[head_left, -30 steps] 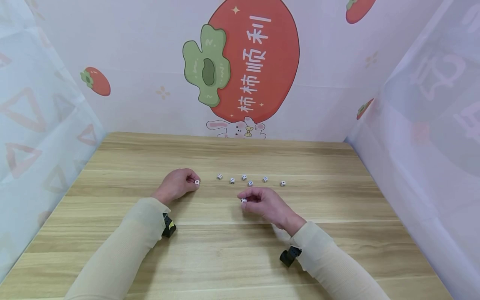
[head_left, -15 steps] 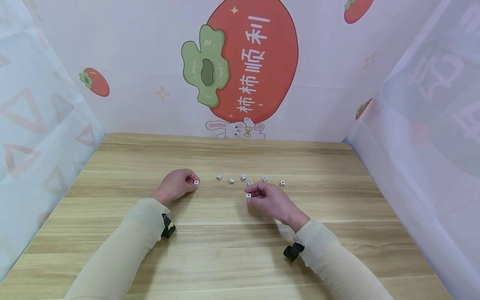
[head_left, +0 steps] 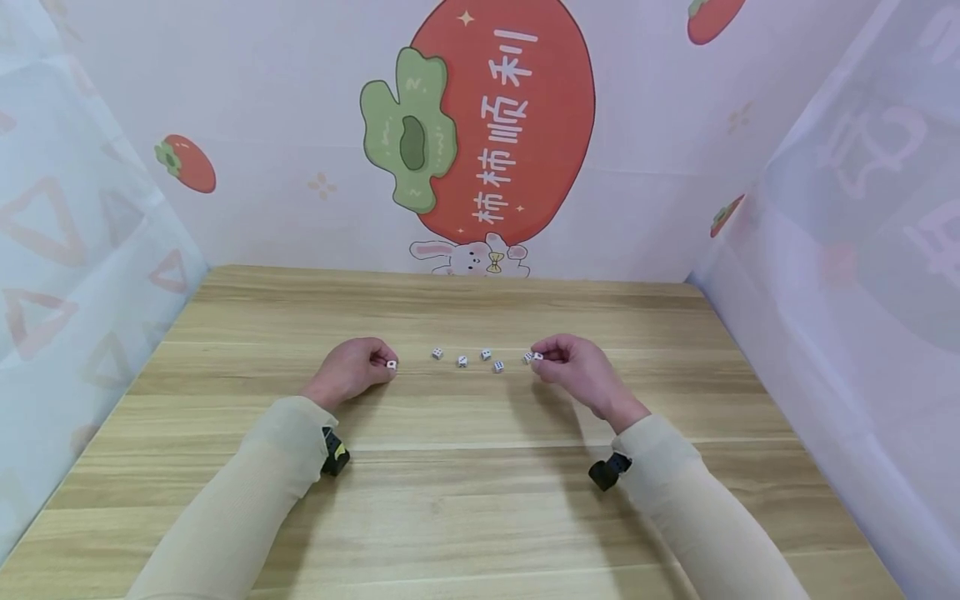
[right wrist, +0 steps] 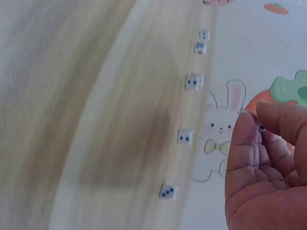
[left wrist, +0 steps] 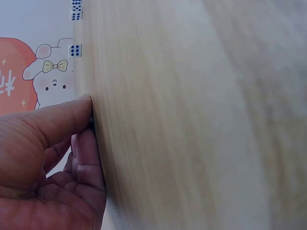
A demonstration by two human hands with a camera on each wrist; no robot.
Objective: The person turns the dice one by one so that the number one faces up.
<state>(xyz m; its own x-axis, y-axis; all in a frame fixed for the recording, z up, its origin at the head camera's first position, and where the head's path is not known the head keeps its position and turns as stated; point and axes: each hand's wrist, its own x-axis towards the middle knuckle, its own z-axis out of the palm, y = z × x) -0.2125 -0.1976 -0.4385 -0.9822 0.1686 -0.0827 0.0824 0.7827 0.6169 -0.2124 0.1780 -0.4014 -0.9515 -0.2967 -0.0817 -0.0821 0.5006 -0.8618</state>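
On the left of the wooden table, my left hand [head_left: 352, 368] pinches a small white die [head_left: 392, 365] between thumb and fingers, low at the tabletop. In the left wrist view that die is almost wholly covered by the fingers. My right hand [head_left: 581, 371] holds another white die [head_left: 537, 356] in its fingertips, raised above the table with a shadow below. This die overlaps a table die [head_left: 528, 359] in the head view. Several dice [head_left: 462, 362] lie in a loose, uneven row between the two hands. The right hand hides the row's far-right die in the head view.
The wooden tabletop [head_left: 450, 492] ends at a back wall sheet [head_left: 300, 217] printed with persimmons and a rabbit. White sheets also hang at left and right. A small black wrist camera [head_left: 609, 472] sits under each sleeve cuff.
My right hand has moved right and farther from me, carrying its die from in front of the row to over its right part. My left hand has stayed in place with its die.
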